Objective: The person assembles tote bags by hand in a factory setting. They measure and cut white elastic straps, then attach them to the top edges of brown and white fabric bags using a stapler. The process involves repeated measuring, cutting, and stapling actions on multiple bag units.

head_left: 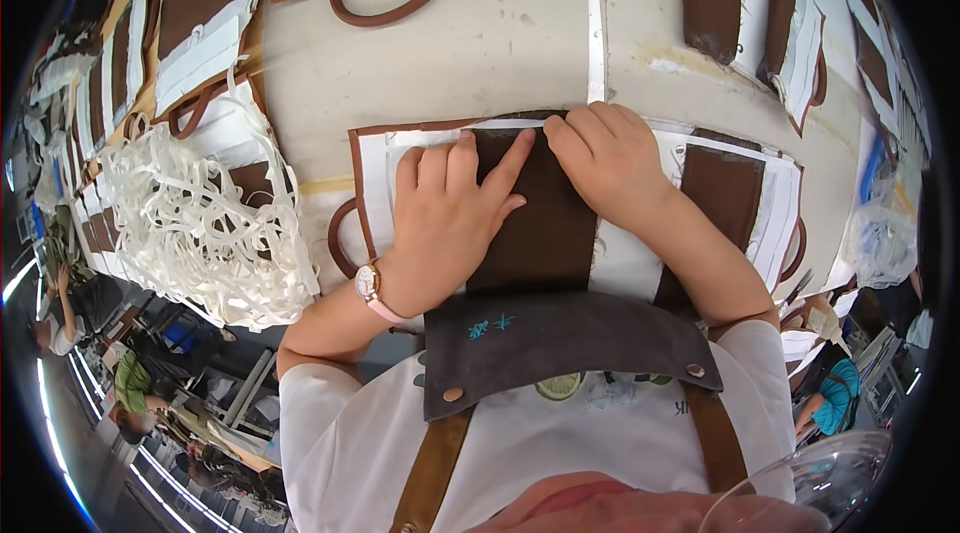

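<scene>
Beige and scuffed, the worktable (480, 43) fills the upper part of my view, curving away at the edges, and below its near edge I can make out other people at work on the lower left.

On the far left I see a row of brown-and-white fabric pieces (205, 28) lying flat, and just in front of them a loose heap of white strips (200, 223), tangled and spilling toward the table edge.

Moving toward the middle, my left hand (440, 218) lies flat, palm down, fingers spread, with the index finger stretched up and to the right. It presses on the white panel (375, 183) with its brown edging and on the left edge of the dark brown strip (545, 223) that runs down the middle of that panel. A pink-strapped wristwatch (368, 285) sits on that wrist. A brown loop handle (340, 238) sticks out from the panel's left side.

My right hand (605, 158) is just beside the left one, fingers curled down and bunched together, fingertips pressing the top end of the brown strip. I cannot tell whether it pinches the fabric or only pushes on it.

Below both hands I see my dark grey apron bib (560, 343).

To the right, another brown-and-white panel (730, 198) lies partly under my right forearm, and more such pieces (790, 23) lie along the far right.
</scene>
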`<action>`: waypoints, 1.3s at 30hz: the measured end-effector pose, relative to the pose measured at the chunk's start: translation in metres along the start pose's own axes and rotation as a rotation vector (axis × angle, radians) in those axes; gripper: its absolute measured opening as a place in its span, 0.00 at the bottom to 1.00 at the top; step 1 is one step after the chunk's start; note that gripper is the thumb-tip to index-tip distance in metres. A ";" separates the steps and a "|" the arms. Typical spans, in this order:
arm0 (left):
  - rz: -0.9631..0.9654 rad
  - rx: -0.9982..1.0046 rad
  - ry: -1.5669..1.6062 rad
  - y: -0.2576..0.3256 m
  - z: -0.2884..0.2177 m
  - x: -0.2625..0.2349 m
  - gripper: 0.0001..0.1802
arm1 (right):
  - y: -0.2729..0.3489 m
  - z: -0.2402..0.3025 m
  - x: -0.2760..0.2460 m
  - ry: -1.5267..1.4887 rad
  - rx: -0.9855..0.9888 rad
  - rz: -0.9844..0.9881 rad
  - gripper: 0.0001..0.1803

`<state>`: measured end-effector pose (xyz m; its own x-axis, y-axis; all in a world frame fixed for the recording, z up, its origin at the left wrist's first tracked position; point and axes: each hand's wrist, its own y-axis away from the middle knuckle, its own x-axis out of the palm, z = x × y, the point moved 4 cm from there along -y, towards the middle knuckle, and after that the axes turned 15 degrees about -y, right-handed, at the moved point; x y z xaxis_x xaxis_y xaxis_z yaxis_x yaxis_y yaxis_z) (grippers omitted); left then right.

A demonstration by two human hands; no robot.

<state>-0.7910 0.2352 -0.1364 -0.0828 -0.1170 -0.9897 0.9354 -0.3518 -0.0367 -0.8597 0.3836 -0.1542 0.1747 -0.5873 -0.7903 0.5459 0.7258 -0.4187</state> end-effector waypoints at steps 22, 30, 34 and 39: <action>0.069 0.000 0.040 -0.006 0.003 -0.003 0.33 | 0.033 0.005 -0.010 -0.058 0.071 -0.027 0.21; 0.093 0.015 0.028 -0.012 0.002 -0.007 0.31 | 0.030 0.005 -0.008 -0.013 0.113 0.021 0.21; 0.077 0.014 0.021 -0.010 0.001 -0.006 0.31 | 0.027 0.006 -0.010 0.021 0.111 0.033 0.21; 0.046 -0.032 0.088 -0.013 0.005 -0.005 0.29 | 0.023 0.006 -0.007 0.022 0.140 0.021 0.20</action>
<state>-0.8043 0.2362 -0.1299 -0.0104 -0.0496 -0.9987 0.9481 -0.3179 0.0059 -0.8439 0.4023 -0.1554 0.1699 -0.5631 -0.8087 0.6517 0.6798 -0.3364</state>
